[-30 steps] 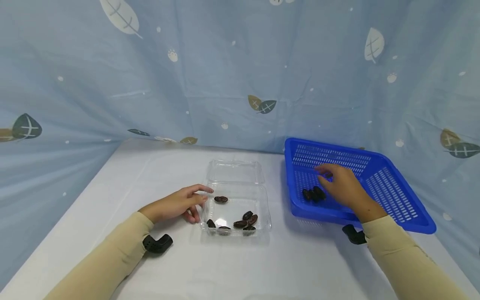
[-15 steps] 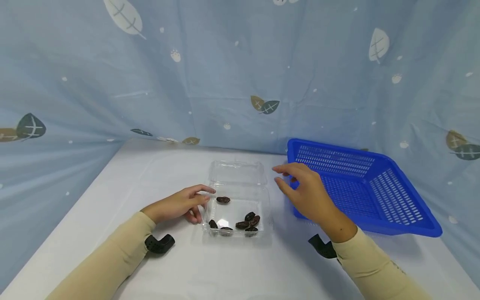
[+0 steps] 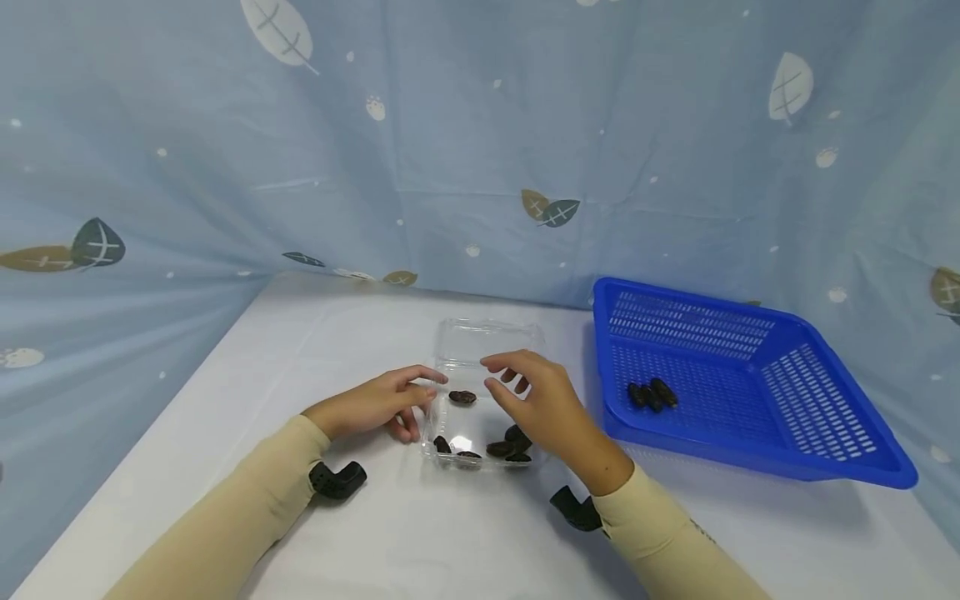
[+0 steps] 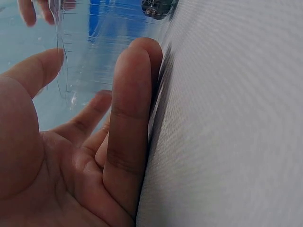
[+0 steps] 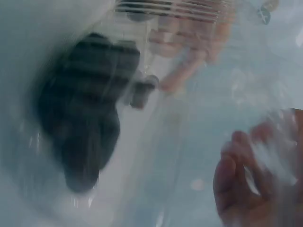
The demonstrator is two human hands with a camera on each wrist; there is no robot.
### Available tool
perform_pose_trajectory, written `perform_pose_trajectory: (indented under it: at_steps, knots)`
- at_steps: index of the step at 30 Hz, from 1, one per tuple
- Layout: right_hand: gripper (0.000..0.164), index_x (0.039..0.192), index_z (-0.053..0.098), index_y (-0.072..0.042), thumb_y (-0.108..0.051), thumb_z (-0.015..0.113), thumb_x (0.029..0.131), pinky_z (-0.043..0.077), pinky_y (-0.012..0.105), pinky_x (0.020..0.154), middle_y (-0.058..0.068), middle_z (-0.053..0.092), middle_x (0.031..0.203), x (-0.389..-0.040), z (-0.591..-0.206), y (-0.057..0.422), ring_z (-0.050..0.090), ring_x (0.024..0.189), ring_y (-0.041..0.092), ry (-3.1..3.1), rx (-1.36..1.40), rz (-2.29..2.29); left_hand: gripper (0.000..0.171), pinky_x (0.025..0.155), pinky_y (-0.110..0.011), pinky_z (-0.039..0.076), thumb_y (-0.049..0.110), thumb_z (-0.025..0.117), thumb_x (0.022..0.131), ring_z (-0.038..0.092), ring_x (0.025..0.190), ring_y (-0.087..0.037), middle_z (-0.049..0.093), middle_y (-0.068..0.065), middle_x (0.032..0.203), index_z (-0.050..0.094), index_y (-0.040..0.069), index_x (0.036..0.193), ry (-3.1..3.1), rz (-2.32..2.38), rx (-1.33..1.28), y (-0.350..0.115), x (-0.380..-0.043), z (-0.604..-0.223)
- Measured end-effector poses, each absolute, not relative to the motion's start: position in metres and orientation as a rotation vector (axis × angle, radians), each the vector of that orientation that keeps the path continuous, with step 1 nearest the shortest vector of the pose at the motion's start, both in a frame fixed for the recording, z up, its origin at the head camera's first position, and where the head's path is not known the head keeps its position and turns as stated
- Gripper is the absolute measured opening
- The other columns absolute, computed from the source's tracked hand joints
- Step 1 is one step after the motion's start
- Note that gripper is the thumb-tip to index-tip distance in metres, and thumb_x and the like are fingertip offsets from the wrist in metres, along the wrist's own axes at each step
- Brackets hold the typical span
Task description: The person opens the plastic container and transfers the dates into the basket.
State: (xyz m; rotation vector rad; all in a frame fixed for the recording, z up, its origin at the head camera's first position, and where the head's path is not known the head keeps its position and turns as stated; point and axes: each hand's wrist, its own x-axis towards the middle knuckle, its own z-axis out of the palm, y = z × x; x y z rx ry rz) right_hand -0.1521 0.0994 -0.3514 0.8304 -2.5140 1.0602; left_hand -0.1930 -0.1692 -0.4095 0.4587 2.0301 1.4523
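Several dates (image 3: 462, 397) lie in a clear hinged plastic box (image 3: 480, 421) with its lid folded back. Against the box's left side rests my left hand (image 3: 382, 404), fingertips right at the wall and rim. In the left wrist view its thumb (image 4: 45, 68) meets the rim edge. My right hand (image 3: 540, 404) is over the box's right half, thumb and index finger apart with nothing visible between them, and it covers part of the date cluster. Blurred dark dates (image 5: 90, 109) fill the left of the right wrist view, with right-hand fingers (image 5: 227, 184) at lower right.
A blue plastic basket (image 3: 795, 462) with perforated walls stands to the right, with 3 dates (image 3: 651, 398) on its floor. White cloth (image 3: 420, 542) covers the table. A blue patterned curtain (image 3: 465, 150) hangs behind and at the sides. Each wrist bears a black mount (image 3: 337, 481).
My right hand has moved left, out of the blue basket and over the clear box. A date by its fingertips in the basket is no longer seen there. The left hand stays at the box.
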Motion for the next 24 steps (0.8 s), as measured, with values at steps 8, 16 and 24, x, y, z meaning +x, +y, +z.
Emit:
perform_pose_trajectory:
  at_steps: [8, 16, 24]
  knots:
    - [0.024, 0.117, 0.072, -0.006, -0.01, 0.07, 0.094, 0.056, 0.027, 0.068, 0.01, 0.074, 0.109, -0.162, -0.367, 0.081, 0.065, 0.082, 0.016, -2.582, 0.797, 1.193, 0.047, 0.069, -0.032, 0.061, 0.04, 0.054, 0.103, 0.07, 0.073, -0.02, 0.061, -0.015, 0.116, 0.045, 0.022, 0.146, 2.014, 1.451, 0.443, -0.165, -0.193, -0.411]
    - [0.021, 0.114, 0.073, -0.005, -0.01, 0.07, 0.094, 0.054, 0.023, 0.067, 0.009, 0.075, 0.107, -0.165, -0.376, 0.077, 0.065, 0.08, 0.016, -2.682, 0.746, 1.184, 0.046, 0.066, -0.031, 0.061, 0.039, 0.053, 0.104, 0.07, 0.072, -0.02, 0.061, -0.014, 0.114, 0.045, 0.022, 0.146, 2.005, 1.466, 0.445, -0.162, -0.193, -0.409]
    - [0.023, 0.116, 0.073, -0.006, -0.008, 0.07, 0.093, 0.049, 0.02, 0.058, 0.007, 0.075, 0.108, -0.169, -0.38, 0.072, 0.065, 0.078, 0.015, -2.797, 0.828, 1.082, 0.046, 0.066, -0.031, 0.061, 0.037, 0.052, 0.104, 0.07, 0.073, -0.02, 0.061, -0.015, 0.115, 0.045, 0.021, 0.146, 2.026, 1.456, 0.438, -0.168, -0.194, -0.408]
